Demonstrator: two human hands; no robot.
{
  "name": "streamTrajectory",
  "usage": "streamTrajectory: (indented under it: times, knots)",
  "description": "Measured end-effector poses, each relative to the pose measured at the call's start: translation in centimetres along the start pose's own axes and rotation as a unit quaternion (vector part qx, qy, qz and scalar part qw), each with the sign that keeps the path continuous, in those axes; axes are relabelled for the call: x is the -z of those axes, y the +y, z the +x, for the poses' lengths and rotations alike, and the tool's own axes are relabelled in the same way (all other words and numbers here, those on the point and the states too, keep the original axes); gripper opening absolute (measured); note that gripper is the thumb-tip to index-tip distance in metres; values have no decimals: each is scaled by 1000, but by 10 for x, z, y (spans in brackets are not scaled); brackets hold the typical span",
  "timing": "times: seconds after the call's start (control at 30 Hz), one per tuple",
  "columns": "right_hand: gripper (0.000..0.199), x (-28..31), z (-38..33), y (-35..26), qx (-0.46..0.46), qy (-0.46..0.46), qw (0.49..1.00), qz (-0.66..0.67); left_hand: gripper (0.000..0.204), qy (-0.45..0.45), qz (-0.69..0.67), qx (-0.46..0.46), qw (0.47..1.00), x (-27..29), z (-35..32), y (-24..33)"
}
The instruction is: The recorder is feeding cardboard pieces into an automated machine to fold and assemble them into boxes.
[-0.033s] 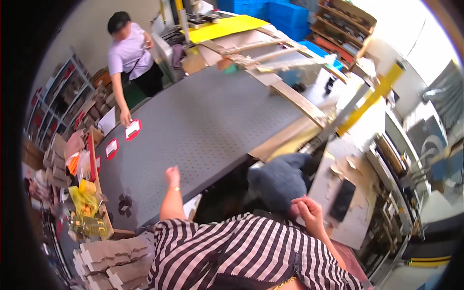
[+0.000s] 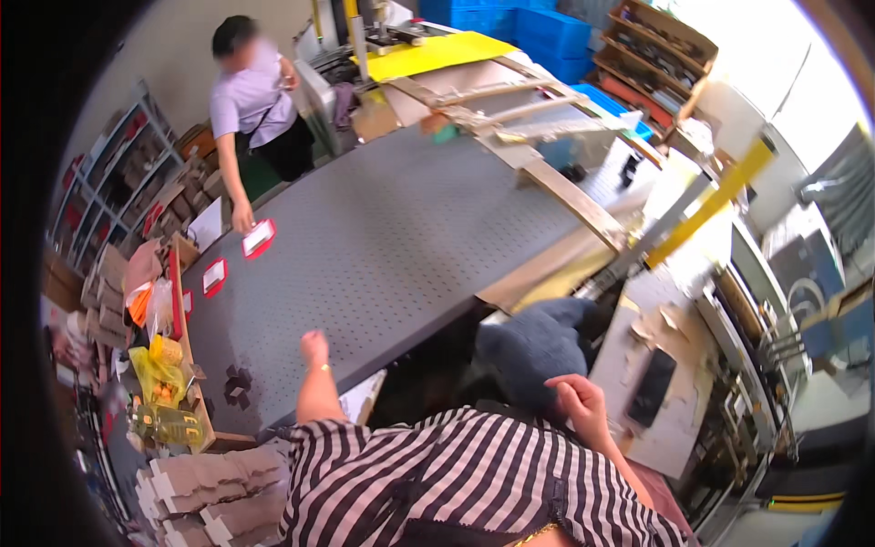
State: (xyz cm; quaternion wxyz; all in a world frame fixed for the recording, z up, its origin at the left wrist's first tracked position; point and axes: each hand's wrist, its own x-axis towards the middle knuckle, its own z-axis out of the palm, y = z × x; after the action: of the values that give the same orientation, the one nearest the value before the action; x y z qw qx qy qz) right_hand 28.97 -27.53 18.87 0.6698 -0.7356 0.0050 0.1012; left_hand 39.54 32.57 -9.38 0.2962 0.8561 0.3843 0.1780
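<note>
The person in the striped shirt [image 2: 456, 483] leans over the near edge of a big grey table [image 2: 392, 246] dotted with small holes. Their left hand [image 2: 314, 348] rests on the tabletop close to that edge, the fingers curled into a loose fist with nothing in them that can be seen. Their right hand [image 2: 579, 401] is off the table, lower down at the right, with the fingers bent inward and touching a dark blue-grey bundle of cloth [image 2: 533, 342] that sits just below the table's edge; whether it is really gripping the cloth cannot be told from here. A few small dark cut pieces [image 2: 239, 385] lie on the table to the left of the left hand. Farther up the left side lie two red-edged cards [image 2: 215, 275], and another person in a pale top [image 2: 246, 96] stands at the far corner with a hand [image 2: 241, 219] reaching down near the upper card [image 2: 259, 237]. Stacks of cut cardboard [image 2: 205, 497] sit at the lower left, beside a yellow bag [image 2: 159, 369]. A yellow sheet [image 2: 437, 53] and wooden slats [image 2: 510, 100] lie at the far end.
</note>
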Motion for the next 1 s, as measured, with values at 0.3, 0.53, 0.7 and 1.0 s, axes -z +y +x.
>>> streamTrajectory:
  times: [0.3, 0.53, 0.7, 1.0]
  knots:
    - [23, -154, 115, -46, 41, -217, 960, -172, 49, 60, 239, 227, 942, 163, 1, -122]
    - [22, -183, 133, -56, 56, -284, 934, -207, 26, 58, 321, 166, 930, 180, 21, -165]
    - [30, -133, 121, -41, 175, -141, 948, -224, 14, 10, 267, 71, 961, 150, 45, -140]
    - [43, 0, 12, 12, 122, 109, 883, -441, 13, -404, -317, -215, 831, 62, -78, 269]
